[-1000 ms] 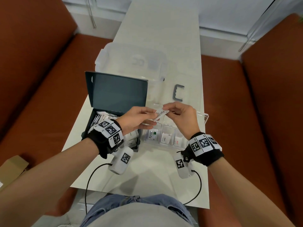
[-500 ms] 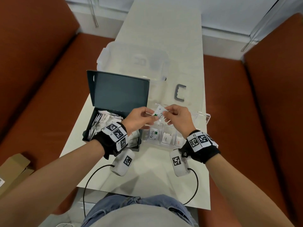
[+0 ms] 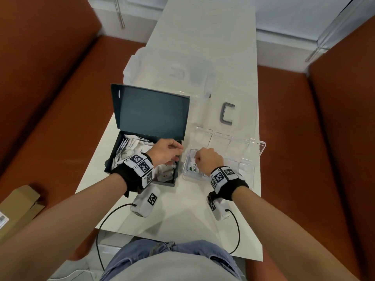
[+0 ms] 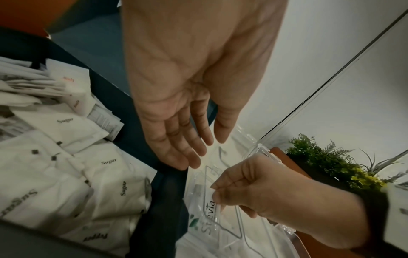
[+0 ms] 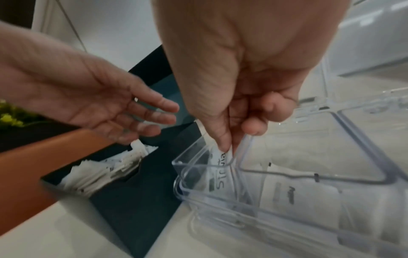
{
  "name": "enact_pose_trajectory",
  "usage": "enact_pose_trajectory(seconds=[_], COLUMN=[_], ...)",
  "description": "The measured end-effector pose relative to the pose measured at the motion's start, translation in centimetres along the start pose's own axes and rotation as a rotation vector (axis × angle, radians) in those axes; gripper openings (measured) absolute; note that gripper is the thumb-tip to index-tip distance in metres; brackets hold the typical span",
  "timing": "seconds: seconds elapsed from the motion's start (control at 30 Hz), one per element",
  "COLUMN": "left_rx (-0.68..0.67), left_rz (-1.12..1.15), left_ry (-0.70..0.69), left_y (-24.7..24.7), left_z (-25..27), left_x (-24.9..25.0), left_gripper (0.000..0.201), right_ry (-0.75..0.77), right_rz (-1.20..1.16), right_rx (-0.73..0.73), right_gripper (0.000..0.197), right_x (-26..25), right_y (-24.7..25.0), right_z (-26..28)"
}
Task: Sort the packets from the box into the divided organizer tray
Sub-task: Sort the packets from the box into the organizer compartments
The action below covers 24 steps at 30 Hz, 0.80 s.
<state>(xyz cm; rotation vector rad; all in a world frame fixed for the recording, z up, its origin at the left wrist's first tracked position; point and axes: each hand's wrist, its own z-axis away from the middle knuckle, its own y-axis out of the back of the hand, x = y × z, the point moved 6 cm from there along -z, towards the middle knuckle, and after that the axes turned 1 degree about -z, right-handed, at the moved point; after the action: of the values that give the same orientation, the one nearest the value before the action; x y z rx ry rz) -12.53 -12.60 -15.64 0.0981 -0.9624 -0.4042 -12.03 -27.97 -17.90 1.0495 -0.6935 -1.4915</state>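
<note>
A dark blue box (image 3: pixel 152 112) stands open at the table's left, with several white sugar, salt and pepper packets (image 3: pixel 129 151) inside. To its right sits the clear divided organizer tray (image 3: pixel 247 171). My right hand (image 3: pixel 197 159) pinches a Stevia packet (image 5: pixel 220 176) between thumb and forefinger, down in the tray's leftmost compartment. Other compartments hold packets too. My left hand (image 4: pixel 198 153) hovers with straight fingers over the box's right wall and holds nothing.
The tray's clear lid (image 3: pixel 229 142) lies open behind it. A grey C-shaped handle (image 3: pixel 226 116) and a clear plastic container (image 3: pixel 168 72) sit farther back. Orange benches flank the narrow table. A cardboard box (image 3: pixel 18 205) rests on the left bench.
Both hands held the Stevia packet above the tray before. My left hand has let go and drifted left over the box. My right hand has lowered the packet into the left compartment.
</note>
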Motion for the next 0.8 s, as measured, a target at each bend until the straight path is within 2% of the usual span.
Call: enact_pose_trajectory(seconds=[0.2,0.27,0.43,0.7,0.8], left_rx=[-0.024,-0.040,-0.068,-0.080,-0.080], left_rz=[-0.016,-0.033,-0.064,-0.058,-0.052], left_ry=[-0.012,-0.019,-0.017,-0.017,-0.018], left_y=[-0.3,-0.6,-1.4,-1.6,-1.6], left_z=[-0.1,-0.1,-0.1,0.2,0.3], left_x=[0.1,0.3,0.5,0.6,0.6], left_gripper=[0.007,0.007,0.009,0.002,0.003], right_ry=[0.106,0.124,0.178,0.191,0.209], right_rz=[0.263,0.297,0.362,0.469,0.483], right_rx=[0.024,0.022,0.044,-0.005,0.012], right_gripper=[0.019,0.017,0.028,0.018,0.022], right_x=[-0.8,-1.0,-0.9,-1.2,-1.5], right_y=[-0.6,-0.6,-0.9,-1.6,-1.8], right_z=[0.2,0.2,0.4,-0.3,-0.5])
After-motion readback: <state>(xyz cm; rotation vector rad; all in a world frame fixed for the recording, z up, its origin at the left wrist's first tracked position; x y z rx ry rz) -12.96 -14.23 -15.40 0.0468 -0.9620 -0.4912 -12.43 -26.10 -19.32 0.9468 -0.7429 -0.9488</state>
